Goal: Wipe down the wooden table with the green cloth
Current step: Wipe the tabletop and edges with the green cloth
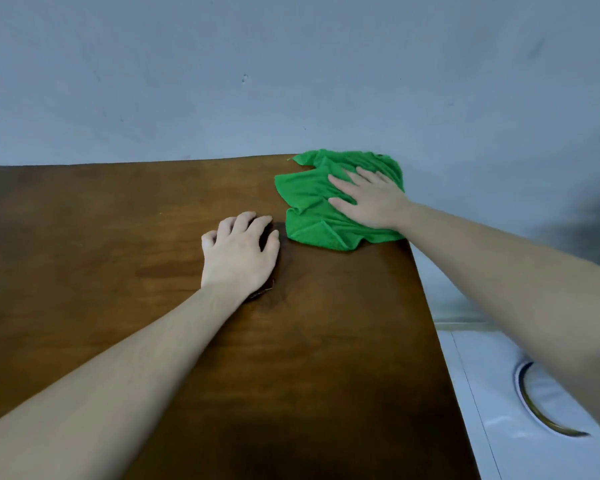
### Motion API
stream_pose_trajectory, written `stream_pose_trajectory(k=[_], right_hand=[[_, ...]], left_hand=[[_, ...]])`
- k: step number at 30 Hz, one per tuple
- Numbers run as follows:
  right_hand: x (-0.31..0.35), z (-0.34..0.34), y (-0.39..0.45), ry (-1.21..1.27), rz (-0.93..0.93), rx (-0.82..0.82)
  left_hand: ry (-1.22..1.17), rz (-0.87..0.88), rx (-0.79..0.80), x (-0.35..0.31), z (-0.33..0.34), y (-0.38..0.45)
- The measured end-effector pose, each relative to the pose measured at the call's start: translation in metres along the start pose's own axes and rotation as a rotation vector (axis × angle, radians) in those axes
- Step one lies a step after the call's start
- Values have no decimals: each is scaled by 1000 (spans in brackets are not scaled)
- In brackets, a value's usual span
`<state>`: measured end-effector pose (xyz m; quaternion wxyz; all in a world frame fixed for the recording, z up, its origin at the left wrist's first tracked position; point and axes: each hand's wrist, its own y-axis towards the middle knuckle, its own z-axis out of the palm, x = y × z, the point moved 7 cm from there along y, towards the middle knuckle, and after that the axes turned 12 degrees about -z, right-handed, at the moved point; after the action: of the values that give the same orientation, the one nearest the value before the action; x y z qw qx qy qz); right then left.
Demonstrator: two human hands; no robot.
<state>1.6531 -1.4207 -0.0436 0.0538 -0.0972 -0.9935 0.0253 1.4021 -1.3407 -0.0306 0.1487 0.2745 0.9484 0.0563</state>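
Observation:
The green cloth point(312, 199) lies crumpled on the far right corner of the dark wooden table point(118, 237), against the wall. My right hand point(368, 199) presses flat on the cloth with its fingers straight and spread. My left hand point(239, 251) rests on the bare wood just left of the cloth, fingers loosely curled, with nothing seen in its grasp. A small dark patch shows under its palm; I cannot tell what it is.
A grey-blue wall point(291, 81) rises right behind the table's far edge. Past the table's right edge stands a white appliance point(520, 410) with a round brass-rimmed opening, lower than the tabletop.

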Motion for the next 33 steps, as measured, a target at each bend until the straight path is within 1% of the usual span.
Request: stream_pose_trajectory(k=[3,6,12,16,22,24,27,33], right_hand=[[26,8,-41,-19,33,12],[64,15,-89,-18,36,-1],[138,27,-191,-14,41,-1],[177,34,-251,-7,41,-4],[224,40,-322,-10,46,-19],[231,42,-339,-10,31,-31],[230,40,-351,6,18,-45],[197,37,-316,76,45,-27]], left_hand=[[-44,15,33,-2,-2,0],[-110,65,80,-9,-6,-13],[-241,195,202,-24,-19,-85],[-202,362,206,-29,-29,-148],[-201,482,227,-29,-43,-201],[-216,519,214,-31,-47,-212],[-227,528,205,-35,-50,-217],[-210,476,195,-40,-40,-191]])
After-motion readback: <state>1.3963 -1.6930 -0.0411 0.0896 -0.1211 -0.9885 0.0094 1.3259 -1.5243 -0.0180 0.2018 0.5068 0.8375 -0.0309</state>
